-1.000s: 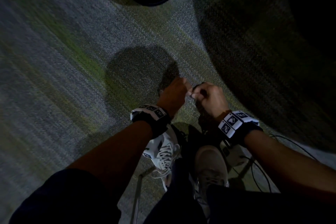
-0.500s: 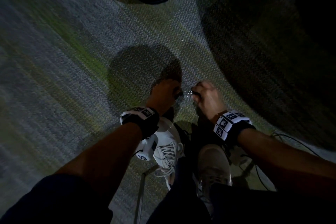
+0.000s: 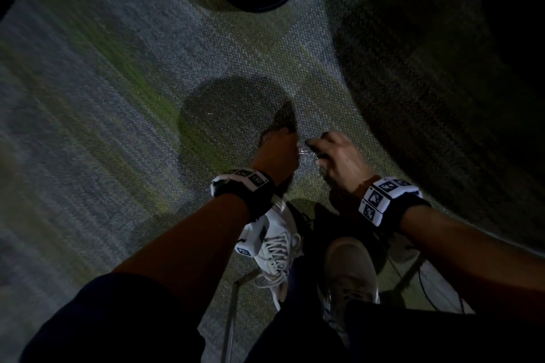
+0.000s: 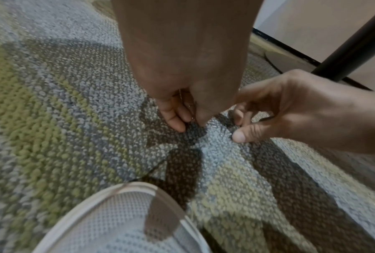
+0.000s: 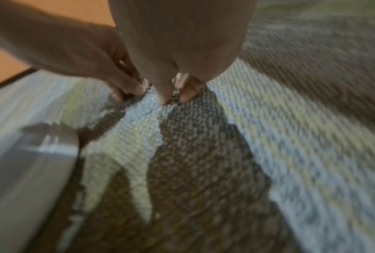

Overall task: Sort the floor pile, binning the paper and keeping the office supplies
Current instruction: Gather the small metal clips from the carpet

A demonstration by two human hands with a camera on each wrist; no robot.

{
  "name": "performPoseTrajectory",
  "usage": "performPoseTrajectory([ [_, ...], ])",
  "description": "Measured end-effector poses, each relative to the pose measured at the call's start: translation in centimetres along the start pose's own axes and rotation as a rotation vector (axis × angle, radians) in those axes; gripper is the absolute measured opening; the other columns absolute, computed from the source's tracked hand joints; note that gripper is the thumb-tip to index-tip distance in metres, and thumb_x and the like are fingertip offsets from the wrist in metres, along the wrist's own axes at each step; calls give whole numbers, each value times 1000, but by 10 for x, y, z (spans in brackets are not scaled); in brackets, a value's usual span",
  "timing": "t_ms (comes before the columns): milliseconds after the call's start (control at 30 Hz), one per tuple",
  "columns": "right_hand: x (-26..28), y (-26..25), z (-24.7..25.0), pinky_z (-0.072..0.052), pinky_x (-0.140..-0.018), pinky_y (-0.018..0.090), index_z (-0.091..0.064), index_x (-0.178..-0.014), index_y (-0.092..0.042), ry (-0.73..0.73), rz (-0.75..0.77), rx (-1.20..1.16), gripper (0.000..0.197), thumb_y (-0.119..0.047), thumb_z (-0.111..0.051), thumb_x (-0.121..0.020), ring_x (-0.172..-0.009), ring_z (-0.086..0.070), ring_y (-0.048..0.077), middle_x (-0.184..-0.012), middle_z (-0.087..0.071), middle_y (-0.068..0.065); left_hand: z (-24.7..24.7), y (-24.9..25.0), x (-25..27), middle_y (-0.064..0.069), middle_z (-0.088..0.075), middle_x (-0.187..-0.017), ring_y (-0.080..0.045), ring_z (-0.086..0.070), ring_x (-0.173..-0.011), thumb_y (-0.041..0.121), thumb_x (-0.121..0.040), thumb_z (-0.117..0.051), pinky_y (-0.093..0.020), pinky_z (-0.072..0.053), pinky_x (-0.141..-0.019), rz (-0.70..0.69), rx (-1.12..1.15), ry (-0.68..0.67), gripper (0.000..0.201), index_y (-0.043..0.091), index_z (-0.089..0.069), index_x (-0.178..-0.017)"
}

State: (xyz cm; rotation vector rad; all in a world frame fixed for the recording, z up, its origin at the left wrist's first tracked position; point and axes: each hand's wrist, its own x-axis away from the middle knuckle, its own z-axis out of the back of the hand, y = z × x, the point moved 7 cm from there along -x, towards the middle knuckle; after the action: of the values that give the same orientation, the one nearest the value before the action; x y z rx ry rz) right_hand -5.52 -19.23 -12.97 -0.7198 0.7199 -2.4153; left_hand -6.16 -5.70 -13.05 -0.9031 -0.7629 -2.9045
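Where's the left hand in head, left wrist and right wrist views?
Head: left hand at centre, fingertips down on the carpet.
Left wrist: top centre, reaching down from the top edge.
Right wrist: upper left, coming in from the left.
Shared landmark: the right hand beside it.

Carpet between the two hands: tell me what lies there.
Small shiny metal bits, likely paper clips, glint on the carpet between left hand and right hand; head view shows them.
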Motion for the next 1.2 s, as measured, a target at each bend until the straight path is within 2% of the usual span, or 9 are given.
performPoseTrajectory([
  [167,-7,-6,1,-50,-76,40,-73,-100,-9,-13,141,75,15,-10,-70,-85,-89,-55,33,-92,-57,12,2,0,0,-22,-59,-101,-40,-57,-90,6,-86,-58,-41,-39,-73,7,24,-16,10,-1,-64,-90],
  [300,-8,-13,-1,-44,-74,40,-63,-87,-10,-115,187,175,8,-3,-60,-82,-89,-50,31,-92,-54,9,3,0,0,-23,-58,-103,-41,-56,-91,8,-89,-58,-42,-39,-74,-15,15,-18,12,-2,-64,-93],
  [400,-7,-17,-2,-31,-78,31,-60,-94,-3,-178,140,222,19,7,-58,-78,-101,-45,31,-104,-51,13,4,1,1,-24,-59,-98,-41,-57,-89,8,-88,-59,-43,-39,-72,-37,14,4,12,-2,-65,-91],
  [567,-8,-15,-4,-41,-84,40,-57,-97,-4,-194,112,171,23,8,-59,-78,-101,-46,32,-105,-50,14,-1,-5,5,-18,-60,-97,-37,-56,-89,11,-90,-57,-44,-45,-75,-15,54,30,12,4,-66,-93],
  [667,-10,9,10,-46,-82,41,-58,-86,-12,-52,-23,-83,19,6,-59,-79,-91,-54,28,-93,-54,6,-2,-8,9,-14,-61,-97,-35,-58,-92,15,-88,-58,-46,-46,-78,0,77,28,11,9,-64,-94],
  [733,0,24,17,-49,-82,37,-63,-89,-9,46,-75,-116,12,1,-64,-83,-90,-58,28,-93,-59,9,-1,-7,11,-13,-61,-99,-35,-59,-92,17,-87,-61,-46,-48,-79,3,98,40,13,9,-63,-96],
  [900,14,17,1,-47,-81,37,-69,-103,-4,86,-60,-37,21,-9,-72,-83,-95,-58,34,-98,-63,14,-5,-1,21,-14,-60,-111,-37,-60,-94,20,-88,-63,-46,-49,-78,31,95,104,23,9,-64,-108],
  [1067,3,0,-11,-51,-73,37,-74,-94,-5,120,31,-22,22,6,-70,-75,-84,-60,31,-85,-66,11,-9,1,22,-15,-61,-98,-37,-61,-84,14,-88,-63,-45,-49,-72,25,123,129,10,8,-69,-91],
  [1200,4,0,-8,-51,-80,34,-73,-102,-4,147,30,-72,24,2,-72,-80,-88,-64,31,-93,-70,12,-12,-2,22,-17,-62,-98,-38,-61,-86,14,-89,-63,-42,-48,-74,39,155,140,13,8,-73,-96],
])
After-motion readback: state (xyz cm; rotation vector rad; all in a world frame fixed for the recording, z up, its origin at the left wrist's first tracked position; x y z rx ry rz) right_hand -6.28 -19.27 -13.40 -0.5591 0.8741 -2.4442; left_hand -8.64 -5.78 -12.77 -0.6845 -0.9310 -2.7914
